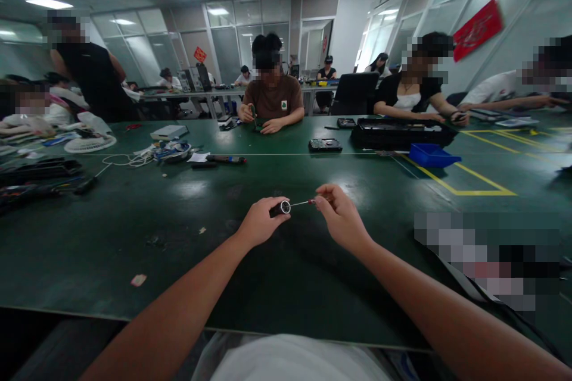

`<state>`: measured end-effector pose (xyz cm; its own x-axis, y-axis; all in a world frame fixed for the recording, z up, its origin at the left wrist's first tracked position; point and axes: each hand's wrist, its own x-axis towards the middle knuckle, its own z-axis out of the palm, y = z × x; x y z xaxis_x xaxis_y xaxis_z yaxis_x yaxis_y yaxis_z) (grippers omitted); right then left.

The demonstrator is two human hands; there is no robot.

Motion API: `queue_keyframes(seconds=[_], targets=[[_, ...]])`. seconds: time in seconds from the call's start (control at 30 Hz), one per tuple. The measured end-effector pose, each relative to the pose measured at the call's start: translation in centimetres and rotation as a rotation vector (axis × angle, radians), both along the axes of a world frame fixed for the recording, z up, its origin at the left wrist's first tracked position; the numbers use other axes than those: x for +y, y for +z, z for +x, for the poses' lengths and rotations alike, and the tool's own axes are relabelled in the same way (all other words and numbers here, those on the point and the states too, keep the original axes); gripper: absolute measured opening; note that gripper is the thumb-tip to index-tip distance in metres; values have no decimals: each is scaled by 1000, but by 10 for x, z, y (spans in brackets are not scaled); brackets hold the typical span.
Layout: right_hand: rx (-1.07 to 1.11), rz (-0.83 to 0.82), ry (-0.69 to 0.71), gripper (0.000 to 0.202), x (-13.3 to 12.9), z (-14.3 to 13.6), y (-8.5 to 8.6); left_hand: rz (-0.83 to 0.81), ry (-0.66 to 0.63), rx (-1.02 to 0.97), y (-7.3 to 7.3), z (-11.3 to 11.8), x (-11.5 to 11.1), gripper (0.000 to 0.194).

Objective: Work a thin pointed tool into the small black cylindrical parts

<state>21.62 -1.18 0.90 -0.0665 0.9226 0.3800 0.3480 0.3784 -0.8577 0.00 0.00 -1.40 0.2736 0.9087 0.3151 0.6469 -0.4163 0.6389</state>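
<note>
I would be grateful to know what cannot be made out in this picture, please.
In the head view:
- Black cylinder: mostly hidden by the left hand.
- Thin red-ended rod: tip too small to identify; its other end hidden by the right hand.
- Item at the right: largely masked by pixel blocks.

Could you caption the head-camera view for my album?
Over a green table, the left hand holds a dark cylinder while the right hand points a red-ended rod at it.
</note>
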Motion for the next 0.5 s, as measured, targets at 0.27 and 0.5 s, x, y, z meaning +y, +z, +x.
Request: queue_keyframes(seconds=[0.27, 0.5], targets=[[632, -389, 51, 26, 16, 3, -8, 172, -27, 70, 7, -3, 6, 35], [407, -181, -44, 26, 14, 4, -9, 57, 32, 105, 3, -2, 6, 37]])
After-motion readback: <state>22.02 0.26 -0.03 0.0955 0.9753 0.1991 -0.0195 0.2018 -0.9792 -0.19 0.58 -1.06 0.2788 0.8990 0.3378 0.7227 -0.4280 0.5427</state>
